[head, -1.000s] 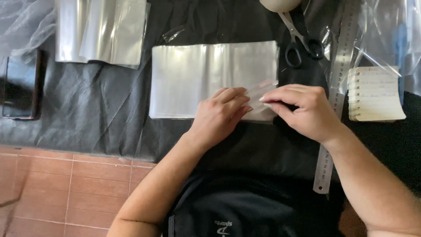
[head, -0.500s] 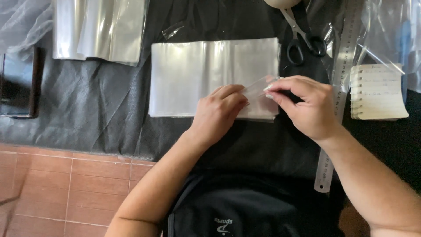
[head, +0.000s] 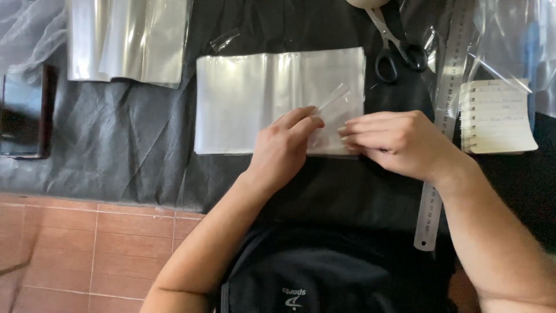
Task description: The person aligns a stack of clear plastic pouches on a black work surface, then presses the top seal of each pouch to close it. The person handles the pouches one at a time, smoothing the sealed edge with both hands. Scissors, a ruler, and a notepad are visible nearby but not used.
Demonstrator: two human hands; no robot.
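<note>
A flat stack of clear plastic bags [head: 255, 101] lies on black cloth [head: 116, 150]. My left hand [head: 284, 148] and my right hand [head: 394, 142] meet over the stack's near right corner. Between their fingertips they pinch a small clear plastic bag [head: 333, 107], whose top edge stands up off the stack. The lower part of that bag is hidden behind my fingers.
Black-handled scissors [head: 397, 49] and a long metal ruler [head: 443, 122] lie right of the stack. A small spiral notepad [head: 498, 119] sits at the far right under crinkled plastic. More clear sheets [head: 127, 40] lie at the back left, a dark flat object [head: 23, 113] at the left edge.
Both hands stay on the small bag and have shifted slightly. The bag's top edge now stands higher off the stack, and my right fingers have curled in closer to my left.
</note>
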